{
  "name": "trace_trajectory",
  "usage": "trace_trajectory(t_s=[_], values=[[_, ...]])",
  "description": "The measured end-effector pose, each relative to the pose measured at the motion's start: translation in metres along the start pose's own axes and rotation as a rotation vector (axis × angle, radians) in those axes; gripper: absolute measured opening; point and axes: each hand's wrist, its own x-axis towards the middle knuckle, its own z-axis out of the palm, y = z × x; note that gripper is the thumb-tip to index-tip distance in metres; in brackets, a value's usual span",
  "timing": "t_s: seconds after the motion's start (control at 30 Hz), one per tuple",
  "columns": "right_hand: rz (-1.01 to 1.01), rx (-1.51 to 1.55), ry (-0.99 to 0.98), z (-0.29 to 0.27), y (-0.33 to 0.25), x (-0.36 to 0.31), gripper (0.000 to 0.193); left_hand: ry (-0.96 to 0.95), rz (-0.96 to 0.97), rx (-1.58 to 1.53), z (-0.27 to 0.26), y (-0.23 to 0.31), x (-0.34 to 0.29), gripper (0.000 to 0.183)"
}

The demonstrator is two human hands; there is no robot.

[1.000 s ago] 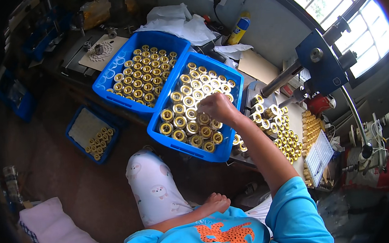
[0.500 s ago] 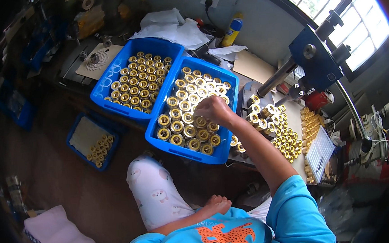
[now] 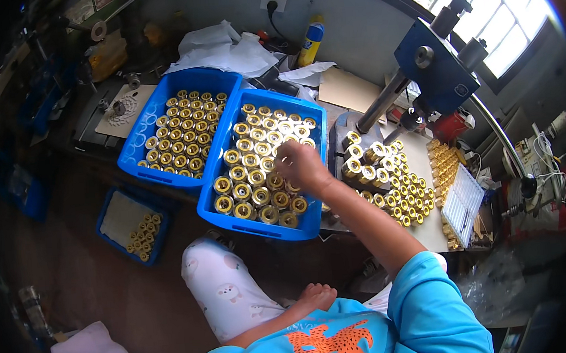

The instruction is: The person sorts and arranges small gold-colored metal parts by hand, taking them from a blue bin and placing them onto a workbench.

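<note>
My right hand point(image 3: 302, 166) is over the right blue bin point(image 3: 260, 228), fingers bent down and drawn together among brass-and-silver ring-topped metal fittings point(image 3: 260, 196). The fingertips are partly hidden, so what they hold, if anything, cannot be made out. The fittings stand upright, packed close in rows. My left hand point(image 3: 319, 296) rests on my lap, fingers curled in, with nothing seen in it. Left of the right bin is a second blue bin point(image 3: 165, 178) with similar fittings point(image 3: 189, 136) and clear rings point(image 3: 137, 139) at its left side.
A blue bench press point(image 3: 439, 67) stands at the right; beside it are more fittings point(image 3: 376, 151) and a white tray point(image 3: 463, 204). On the floor is a small blue bin point(image 3: 127, 243) with several fittings. White sheeting point(image 3: 225, 52) and a yellow-blue spray can point(image 3: 311, 41) lie behind the bins.
The view has shifted, so the bins and press appear farther left. My right hand stays over the right bin, its fingers bent toward the fittings. The left hand remains on my lap.
</note>
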Motion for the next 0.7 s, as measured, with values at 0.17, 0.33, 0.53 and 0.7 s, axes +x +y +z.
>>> trace_trajectory(t_s=[0.17, 0.33, 0.53, 0.7], values=[[0.202, -0.053, 0.242, -0.038, 0.061, 0.051, 0.029, -0.003, 0.015, 0.027, -0.008, 0.004, 0.001, 0.014], [0.276, -0.155, 0.129, -0.021, 0.089, 0.087, 0.028, -0.254, -0.036, -0.017, -0.027, 0.009, 0.003, 0.026], [0.309, -0.283, 0.108, -0.012, 0.088, 0.100, 0.024, 0.024, 0.039, 0.037, -0.010, 0.002, 0.000, 0.015], [0.277, -0.365, 0.056, -0.018, 0.082, 0.100, 0.022, -0.049, 0.015, 0.038, -0.008, 0.001, 0.005, 0.017]])
